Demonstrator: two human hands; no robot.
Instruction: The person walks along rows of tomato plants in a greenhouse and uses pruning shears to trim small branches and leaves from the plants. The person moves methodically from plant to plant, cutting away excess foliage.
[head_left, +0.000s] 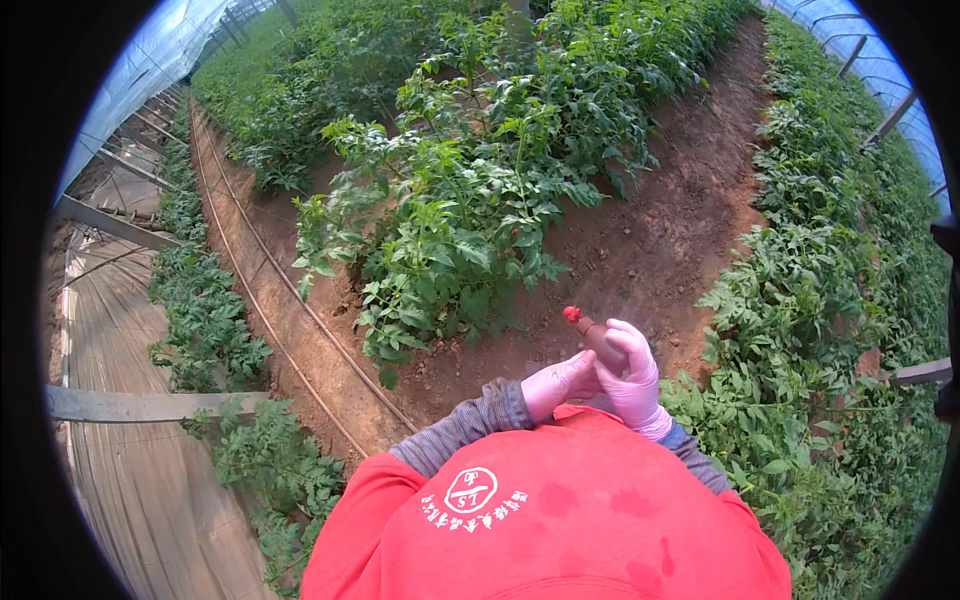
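Note:
Both of my hands wear thin, pale pink gloves and meet in front of my chest around a small reddish-brown squeeze bottle (604, 346). My right hand (637, 382) wraps the bottle from the right, its fingers curled over the far side. From the left, my left hand (556, 385) presses against the lower part, thumb and fingers close together. A bright red tip (572, 313) caps the bottle's neck, which tilts up and to the left. The bottle's base is hidden by my hands. Just beyond stands a leafy tomato plant (450, 262).
Bare soil (637, 232) runs between plant rows. Dense plants (810, 315) fill the right side. On the left lie two thin hoses (277, 330), a pale plastic sheet (142, 495) and a grey post (150, 405). A plastic greenhouse cover (142, 75) arches overhead.

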